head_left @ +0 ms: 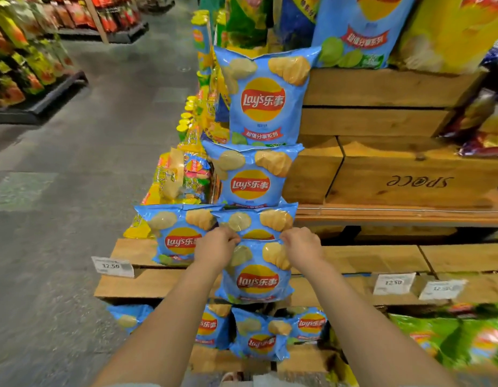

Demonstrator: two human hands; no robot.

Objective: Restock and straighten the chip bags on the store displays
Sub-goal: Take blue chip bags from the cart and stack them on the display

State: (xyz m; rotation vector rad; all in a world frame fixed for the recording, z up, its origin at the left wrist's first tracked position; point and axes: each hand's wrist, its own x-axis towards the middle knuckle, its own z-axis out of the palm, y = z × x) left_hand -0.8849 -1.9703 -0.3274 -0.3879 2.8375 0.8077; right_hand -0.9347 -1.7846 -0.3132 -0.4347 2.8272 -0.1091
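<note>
Pinched at both top corners — left hand (pixel 217 247) on the left corner, right hand (pixel 301 245) on the right — fingers curled into the crimped seal of a blue Lay's chip bag (pixel 257 275). Hung upright against the near front of the wooden crate display (pixel 381 261), just below a partly covered blue bag (pixel 259 220) and just right of another (pixel 178 236). Stood above these in a column: two more blue bags (pixel 252 177) and (pixel 266 99). Crowded below on the lowest tier, a cluster of the same bags (pixel 259 335), some tilted.

Looked risky on a few counts. Held only by the seal, so likely to swing or slip if either pinch eased before the base found a ledge. Seemed to have little ledge to rest on — could well slide down onto the cluster beneath. Pushed in too hard, might nudge the bag behind and unsettle the column. Set askew, would hide the logo above. Could not tell whether the base touched wood. Sat close by on the left, a price tag (pixel 113 266), easily knocked.
</note>
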